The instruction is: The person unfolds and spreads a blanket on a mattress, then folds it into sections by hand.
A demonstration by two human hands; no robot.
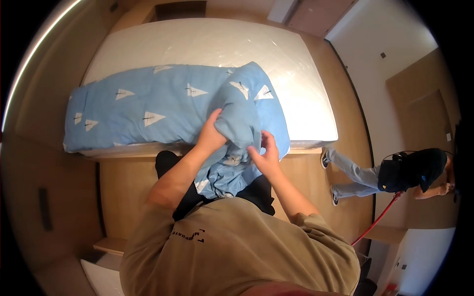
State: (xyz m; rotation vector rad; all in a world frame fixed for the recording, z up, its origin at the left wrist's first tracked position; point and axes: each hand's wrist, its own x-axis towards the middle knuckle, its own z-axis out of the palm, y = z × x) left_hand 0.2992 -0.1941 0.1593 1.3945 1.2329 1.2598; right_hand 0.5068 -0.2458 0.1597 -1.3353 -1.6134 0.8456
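Note:
A blue duvet (173, 106) with white tree prints lies folded in a long strip along the near side of the bed. Its right end is bunched and raised, and part of it hangs over the bed's edge against my legs. My left hand (211, 135) is closed on the left side of this bunched part, its fingertips partly hidden by cloth. At the right side of the same bunch, my right hand (266, 155) has its thumb and curled fingers around a fold of the duvet. Loose, crumpled fabric (227, 177) hangs below and between both hands.
The white mattress (197, 42) has a shiny plastic-like covering. On the wooden floor (306, 182) to the right, another person (414, 170) in a dark top and light jeans stands near the wall, with a red strap or cord (377, 219) beside them. A wooden wall stands at left.

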